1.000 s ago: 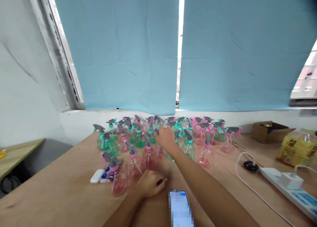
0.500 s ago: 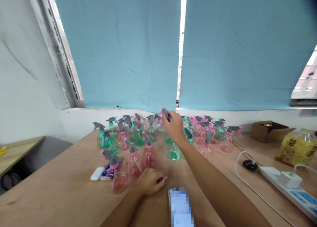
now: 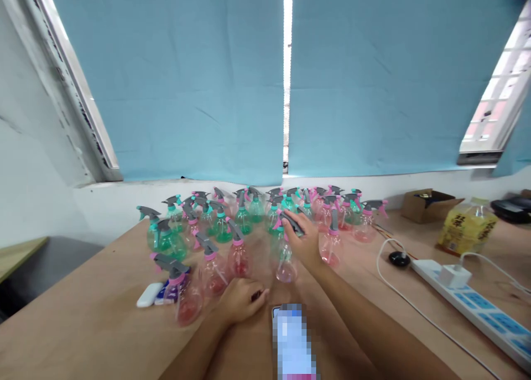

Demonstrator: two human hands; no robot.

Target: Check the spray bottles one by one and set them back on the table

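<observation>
My right hand (image 3: 305, 239) is closed around the grey-and-pink spray head of a clear spray bottle (image 3: 286, 268). The bottle is upright, low over the table or on it; I cannot tell which. My left hand (image 3: 243, 300) rests on the table with its fingers curled, a dark spot showing between thumb and fingers. Close to it stand a pink spray bottle (image 3: 239, 255), another pink one (image 3: 214, 272) and a third (image 3: 188, 302) nearer the front. Green spray bottles (image 3: 172, 241) and pink ones crowd the table behind.
A phone (image 3: 294, 341) with a blurred screen lies in front of me. To the left are a white case (image 3: 150, 295) and a purple packet (image 3: 166, 292). On the right are a power strip (image 3: 477, 305), a black round object (image 3: 399, 259), a cardboard box (image 3: 429, 206) and a yellow-labelled jug (image 3: 467, 228).
My right hand has brought the clear spray bottle down and closer to me from the back of the group. The left hand stays curled on the table. The view has turned slightly right.
</observation>
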